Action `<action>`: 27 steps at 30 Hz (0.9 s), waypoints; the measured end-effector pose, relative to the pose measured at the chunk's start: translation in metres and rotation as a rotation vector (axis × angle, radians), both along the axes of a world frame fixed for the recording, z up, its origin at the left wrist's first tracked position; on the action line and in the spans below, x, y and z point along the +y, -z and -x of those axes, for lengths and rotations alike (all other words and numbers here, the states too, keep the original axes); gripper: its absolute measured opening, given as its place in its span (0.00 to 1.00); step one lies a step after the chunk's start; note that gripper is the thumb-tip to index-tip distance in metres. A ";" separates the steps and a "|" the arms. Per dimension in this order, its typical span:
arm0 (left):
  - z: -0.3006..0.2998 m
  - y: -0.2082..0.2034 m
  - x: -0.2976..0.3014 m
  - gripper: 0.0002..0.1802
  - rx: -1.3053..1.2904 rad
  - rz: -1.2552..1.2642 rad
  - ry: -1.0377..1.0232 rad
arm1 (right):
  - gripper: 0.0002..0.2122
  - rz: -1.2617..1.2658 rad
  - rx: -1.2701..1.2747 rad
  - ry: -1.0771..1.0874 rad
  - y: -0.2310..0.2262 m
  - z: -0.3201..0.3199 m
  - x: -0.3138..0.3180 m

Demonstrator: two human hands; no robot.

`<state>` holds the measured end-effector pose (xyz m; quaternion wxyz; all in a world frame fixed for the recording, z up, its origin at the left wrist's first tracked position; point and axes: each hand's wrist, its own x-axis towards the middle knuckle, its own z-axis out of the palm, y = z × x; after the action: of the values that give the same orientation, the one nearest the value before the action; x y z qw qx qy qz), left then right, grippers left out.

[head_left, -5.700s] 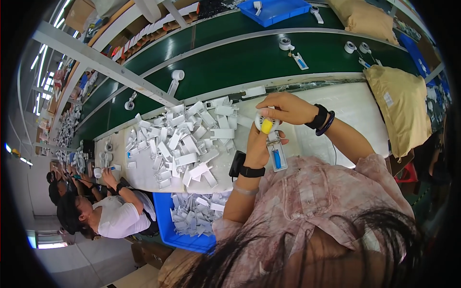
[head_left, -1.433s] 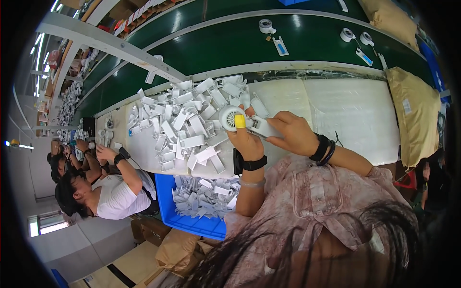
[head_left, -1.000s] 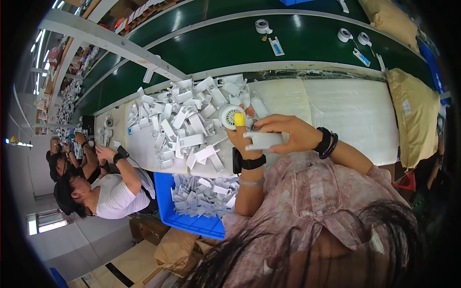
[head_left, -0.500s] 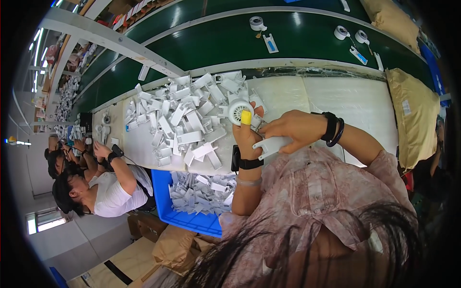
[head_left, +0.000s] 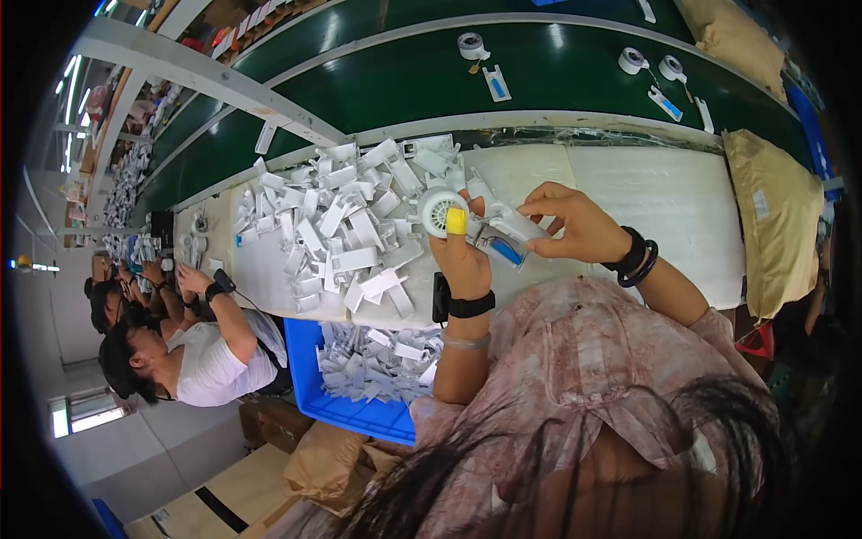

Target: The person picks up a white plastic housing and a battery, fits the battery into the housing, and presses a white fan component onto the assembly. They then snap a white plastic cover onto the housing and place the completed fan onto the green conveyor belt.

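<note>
My left hand (head_left: 465, 265), a yellow covering on its thumb, is closed around a small white handheld fan (head_left: 438, 212) with a round grille. The fan's opened handle points right and shows a blue battery cell (head_left: 505, 251) and thin wires. In my right hand (head_left: 584, 226), a white plastic handle cover (head_left: 515, 222) is pinched between thumb and fingers, beside the opened handle. Whether the cover touches the handle, I cannot tell. Left of my hands, a heap of white plastic shells (head_left: 355, 256) lies on the worktable (head_left: 646, 193).
A blue crate (head_left: 310, 377) full of white pieces stands below the table edge. Beyond the table, a green conveyor (head_left: 395, 85) carries several fan parts. A brown sack (head_left: 768, 216) leans at the right. Another person in white (head_left: 220, 359) works at the left.
My right hand has raised the white cover from near my left wrist and turned it alongside the fan handle. The blue cell now shows. Parts on the conveyor have shifted slightly left.
</note>
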<state>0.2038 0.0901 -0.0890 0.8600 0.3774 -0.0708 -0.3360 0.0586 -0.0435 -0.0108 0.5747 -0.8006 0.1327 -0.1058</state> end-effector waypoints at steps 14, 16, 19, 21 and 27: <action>0.010 -0.013 -0.004 0.23 -0.080 0.013 -0.107 | 0.20 0.521 0.069 0.128 0.011 -0.014 0.040; 0.010 -0.014 -0.004 0.23 -0.071 0.009 -0.107 | 0.21 0.513 0.067 0.126 0.014 -0.014 0.041; 0.010 -0.014 -0.005 0.23 -0.059 0.017 -0.096 | 0.21 0.506 0.052 0.125 0.016 -0.014 0.042; 0.010 -0.011 -0.004 0.23 -0.057 0.026 -0.088 | 0.21 0.505 0.040 0.123 0.016 -0.013 0.043; 0.009 -0.009 -0.002 0.22 0.026 -0.014 -0.048 | 0.23 0.571 0.059 0.105 0.014 -0.012 0.043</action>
<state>0.1950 0.0876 -0.0797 0.8660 0.3808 -0.0481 -0.3205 0.0708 -0.0006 -0.0245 0.3156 -0.9247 0.1557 -0.1452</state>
